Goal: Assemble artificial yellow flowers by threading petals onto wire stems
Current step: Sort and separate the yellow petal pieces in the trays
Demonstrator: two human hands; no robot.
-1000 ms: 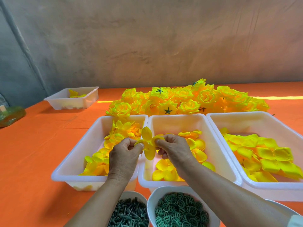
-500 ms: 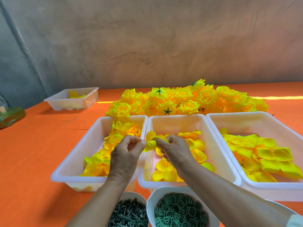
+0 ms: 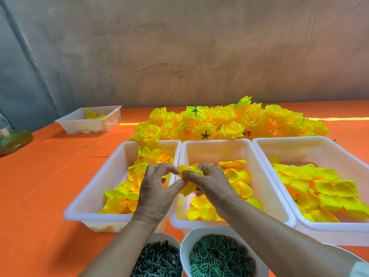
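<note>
Head view: right hand [image 3: 211, 182] pinches the crumpled yellow fabric petal [image 3: 188, 190]. Left hand [image 3: 157, 190], curled at its 9 o'clock, touches it; grip unclear

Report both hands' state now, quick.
Left hand: curled, fingertips pinching the petal piece.
Right hand: pinching the same petal piece.

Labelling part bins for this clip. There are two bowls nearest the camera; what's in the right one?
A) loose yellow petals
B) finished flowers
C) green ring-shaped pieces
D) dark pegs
C: the near right bowl is filled with green ring-shaped pieces, while the dark pegs are in the left bowl beside it.
</note>
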